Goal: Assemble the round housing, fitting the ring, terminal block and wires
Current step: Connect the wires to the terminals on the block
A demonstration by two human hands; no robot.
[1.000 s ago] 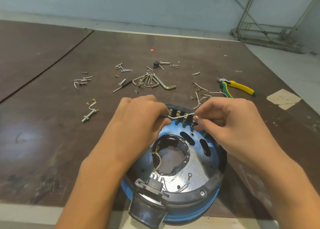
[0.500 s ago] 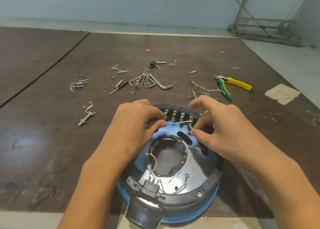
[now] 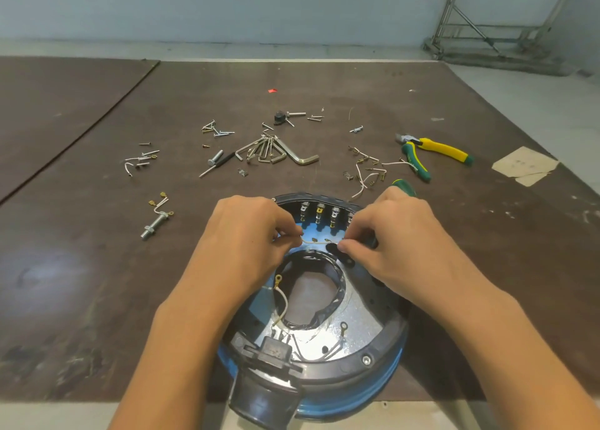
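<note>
Both hands work over the round housing (image 3: 373, 373), set at the near edge of the surface (image 3: 97, 283). L hand (image 3: 253, 234) and R hand (image 3: 394, 238) each pinch one end of a short white wire (image 3: 319, 244), fingers clenched on it. The wire is held taut and level just in front of the terminal block (image 3: 324, 213) at the housing's far rim, prob. to line its lugs up w/ the posts. Loose wires (image 3: 281, 299) w/ ring lugs lie inside. Hex keys (image 3: 282, 155), screws (image 3: 217, 132) and pliers (image 3: 435, 152) lie beyond, near enough to reach.
</note>
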